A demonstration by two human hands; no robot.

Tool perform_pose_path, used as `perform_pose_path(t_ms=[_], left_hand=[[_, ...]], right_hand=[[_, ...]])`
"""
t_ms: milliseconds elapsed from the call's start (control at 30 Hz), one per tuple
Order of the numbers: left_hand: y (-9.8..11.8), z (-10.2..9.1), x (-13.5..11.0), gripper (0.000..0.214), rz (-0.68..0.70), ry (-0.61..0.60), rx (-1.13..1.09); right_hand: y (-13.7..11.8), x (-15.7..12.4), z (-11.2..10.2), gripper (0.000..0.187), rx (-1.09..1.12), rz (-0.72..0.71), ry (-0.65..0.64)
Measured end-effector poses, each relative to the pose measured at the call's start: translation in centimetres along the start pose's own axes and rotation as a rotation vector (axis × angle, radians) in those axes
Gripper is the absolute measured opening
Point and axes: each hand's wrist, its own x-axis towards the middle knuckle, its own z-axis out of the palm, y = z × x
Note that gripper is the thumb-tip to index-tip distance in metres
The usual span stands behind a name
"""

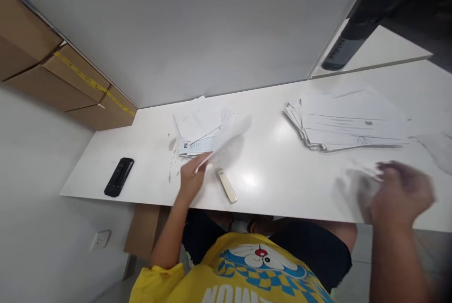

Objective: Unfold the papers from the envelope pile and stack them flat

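My left hand (190,178) pinches the corner of a white sheet of paper (228,140), which is smeared by motion above a small pile of papers and envelopes (197,126). A cream-coloured oblong object (227,186) lies on the white table (268,176) just right of that hand. My right hand (402,195) is blurred near the table's front edge at the right, its fingers curled over something pale that I cannot make out. A larger stack of white envelopes (349,122) lies beyond it.
A black oblong device (119,177) lies near the table's left end. Cardboard boxes (60,75) stand against the wall at the left. A dark monitor and stand (381,6) is at the back right. A wall socket (100,240) sits below the table.
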Motion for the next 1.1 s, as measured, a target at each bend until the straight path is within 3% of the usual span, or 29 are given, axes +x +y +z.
perform_pose_path(t_ms=[67, 133, 200, 267, 400, 533, 667, 767, 867, 967, 1033, 1100], left_hand=[[2.0, 1.8, -2.6, 0.033, -0.192, 0.013, -0.270], [3.7, 3.6, -3.9, 0.043, -0.357, -0.075, -0.470], [5.0, 4.8, -4.2, 0.045, -0.437, -0.186, -0.535], [5.6, 5.4, -4.1, 0.043, -0.433, -0.259, -0.479], [5.0, 5.2, -2.6, 0.036, -0.210, -0.245, -0.190], [2.4, 3.5, 2.8, 0.033, 0.113, -0.012, 0.252], [-0.8, 1.2, 9.3, 0.037, 0.175, 0.034, 0.674], [-2.2, -0.4, 11.2, 0.035, 0.156, 0.036, 0.743], [-2.4, -1.6, 10.7, 0.039, 0.184, 0.063, 0.735], [-1.7, -1.3, 8.2, 0.038, 0.286, 0.083, 0.668], [-0.8, 0.5, 5.3, 0.034, 0.388, 0.036, 0.575], [0.5, 3.8, 1.6, 0.031, 0.468, -0.069, 0.483]], right_hand=[[-3.7, -3.5, 0.9, 0.057, 0.161, 0.051, -0.209], [-6.0, -5.7, 1.7, 0.073, 0.335, 0.123, -0.467], [-6.9, -7.0, 2.4, 0.085, 0.468, 0.241, -0.700], [-7.0, -7.8, 2.9, 0.089, 0.514, 0.399, -0.810], [-6.2, -8.3, 3.9, 0.077, 0.483, 0.564, -0.702], [-5.5, -8.2, 4.7, 0.065, 0.514, 0.541, -0.674], [-4.7, -8.1, 4.8, 0.064, 0.460, 0.457, -0.724], [-4.3, -8.3, 4.7, 0.061, 0.431, 0.348, -0.720], [-4.2, -8.5, 4.9, 0.060, 0.410, 0.282, -0.702], [-4.2, -8.4, 5.1, 0.062, 0.431, 0.304, -0.664], [-4.4, -8.3, 5.3, 0.064, 0.442, 0.311, -0.640], [-5.0, -8.5, 5.3, 0.064, 0.432, 0.298, -0.633]])
